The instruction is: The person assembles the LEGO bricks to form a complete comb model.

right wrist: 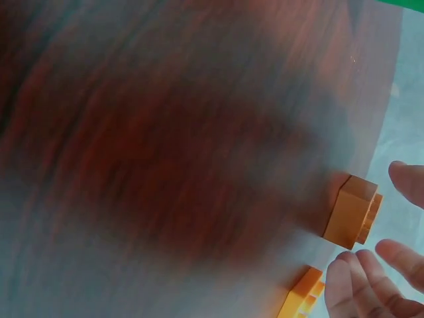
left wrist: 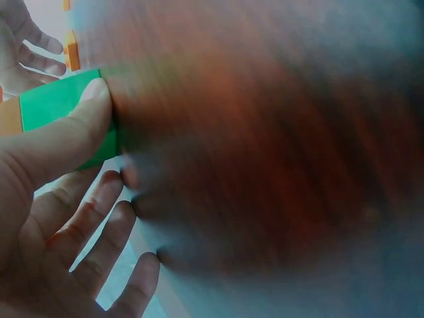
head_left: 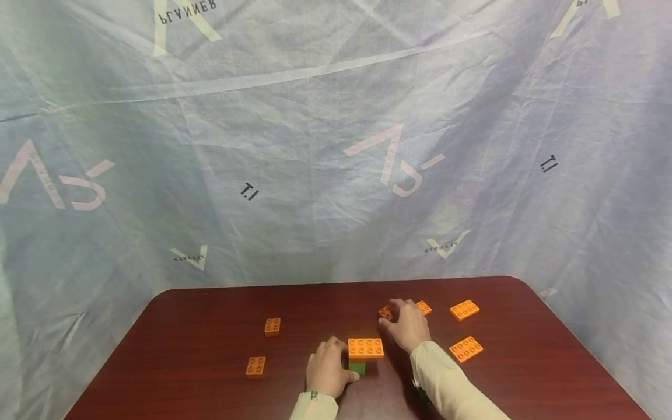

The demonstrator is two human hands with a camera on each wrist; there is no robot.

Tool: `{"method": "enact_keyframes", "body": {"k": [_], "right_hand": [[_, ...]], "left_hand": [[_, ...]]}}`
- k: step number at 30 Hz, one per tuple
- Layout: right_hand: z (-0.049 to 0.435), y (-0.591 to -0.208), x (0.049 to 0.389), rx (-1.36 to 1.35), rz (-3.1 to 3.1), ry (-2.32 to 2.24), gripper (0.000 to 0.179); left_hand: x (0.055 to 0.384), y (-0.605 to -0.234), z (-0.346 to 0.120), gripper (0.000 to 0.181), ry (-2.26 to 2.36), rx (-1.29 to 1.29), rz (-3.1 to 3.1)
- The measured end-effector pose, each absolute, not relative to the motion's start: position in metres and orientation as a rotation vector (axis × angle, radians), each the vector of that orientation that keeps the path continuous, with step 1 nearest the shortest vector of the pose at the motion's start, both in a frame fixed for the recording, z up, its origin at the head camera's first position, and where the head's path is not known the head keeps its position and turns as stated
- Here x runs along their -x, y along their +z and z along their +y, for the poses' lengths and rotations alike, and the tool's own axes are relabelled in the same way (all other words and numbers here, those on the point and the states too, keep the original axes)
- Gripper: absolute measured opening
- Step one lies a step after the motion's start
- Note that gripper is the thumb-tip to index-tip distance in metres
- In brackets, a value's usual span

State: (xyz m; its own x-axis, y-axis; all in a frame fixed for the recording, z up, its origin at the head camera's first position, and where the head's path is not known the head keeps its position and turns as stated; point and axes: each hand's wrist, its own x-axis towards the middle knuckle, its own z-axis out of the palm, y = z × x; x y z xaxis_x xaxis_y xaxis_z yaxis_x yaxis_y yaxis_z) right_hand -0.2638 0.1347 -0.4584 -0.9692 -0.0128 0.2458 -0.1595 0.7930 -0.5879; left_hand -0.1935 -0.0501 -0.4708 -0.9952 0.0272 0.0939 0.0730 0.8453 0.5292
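My left hand (head_left: 326,370) holds a green toy building brick (left wrist: 58,103) that stands on the table, with the thumb on one side and a finger behind. On top of the green brick sits a wide orange brick (head_left: 366,347). My right hand (head_left: 410,328) reaches over a small orange brick (right wrist: 347,211) at the table's far side. Its thumb and fingers are spread about that brick, and a gap shows between them and it in the right wrist view. Just beyond the right hand lies a partly hidden flat orange brick (head_left: 423,307).
Two flat orange bricks, one far (head_left: 464,310) and one nearer (head_left: 466,349), lie right of the right hand. To the left sit two small orange bricks, one farther (head_left: 272,326) and one nearer (head_left: 255,367). A grey printed cloth (head_left: 315,233) hangs behind the dark red table (head_left: 184,344).
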Motion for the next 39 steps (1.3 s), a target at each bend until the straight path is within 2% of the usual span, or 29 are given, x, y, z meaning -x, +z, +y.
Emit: {"method": "enact_keyframes", "body": {"k": [26,39], "right_hand": [[0.130,-0.469,0.276,-0.098,-2.837,0.800,0.054],[0.133,-0.469,0.274,-0.141,-2.825,0.788,0.042]], "left_hand": [[0.192,-0.471,-0.049,0.046,-0.853,0.088,-2.918],[0.192,-0.472,-0.050,0.047,-0.844,0.091,-2.901]]}}
